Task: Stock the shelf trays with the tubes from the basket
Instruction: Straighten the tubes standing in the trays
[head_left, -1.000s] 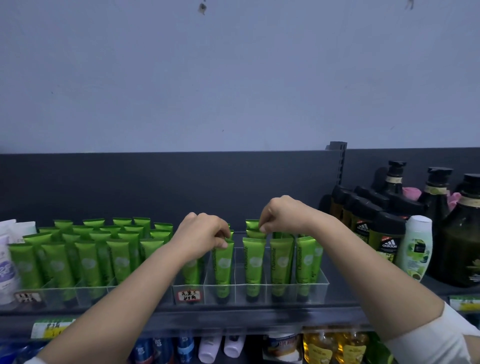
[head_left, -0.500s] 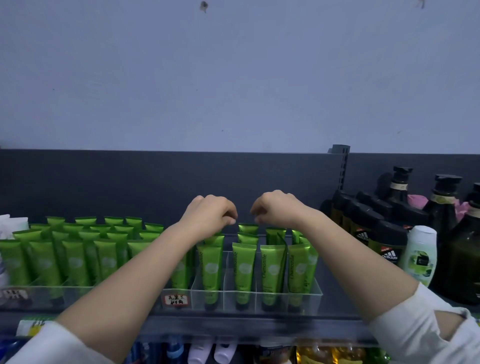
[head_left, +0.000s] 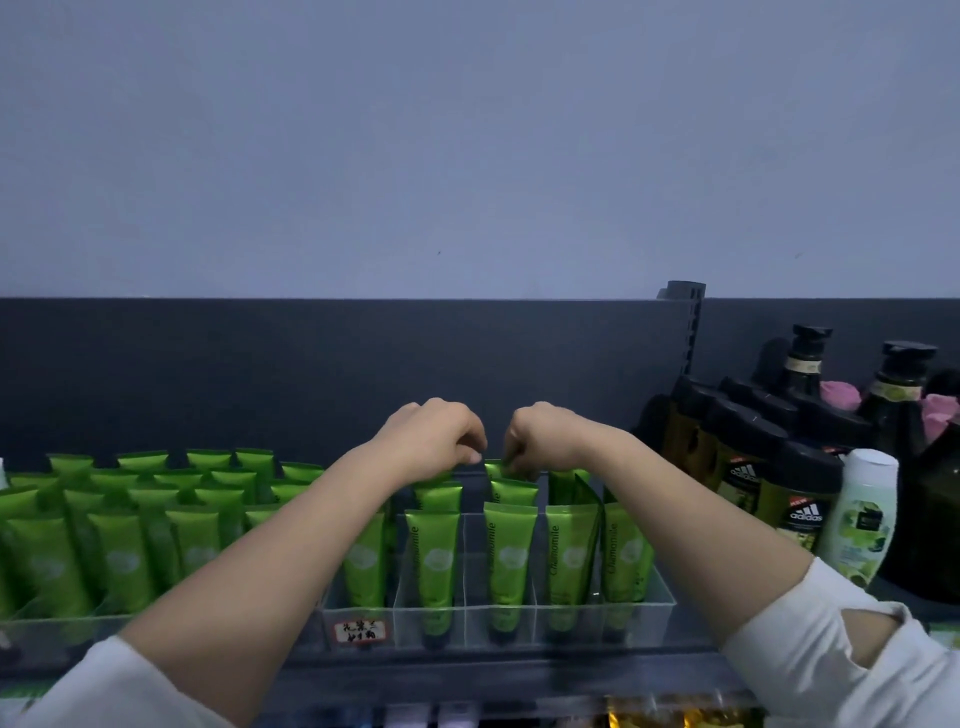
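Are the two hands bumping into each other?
Apart. The head view shows a strip of dark back panel between the left hand and the right hand.

A person in white sleeves reaches both hands to the back of a clear divided tray (head_left: 571, 623) on a dark shelf (head_left: 467, 670), where green tubes (head_left: 434, 561) stand upright in rows, crimped ends up. The right hand (head_left: 545, 436) pinches the top edge of a rear tube (head_left: 496, 470); the left hand (head_left: 431, 441) hovers just beside it, fingers curled, and whether it holds anything cannot be told. A second tray (head_left: 52, 629) of matching tubes sits to the left, with dark bottles (head_left: 748, 483) and a white bottle (head_left: 862, 514) to the right.
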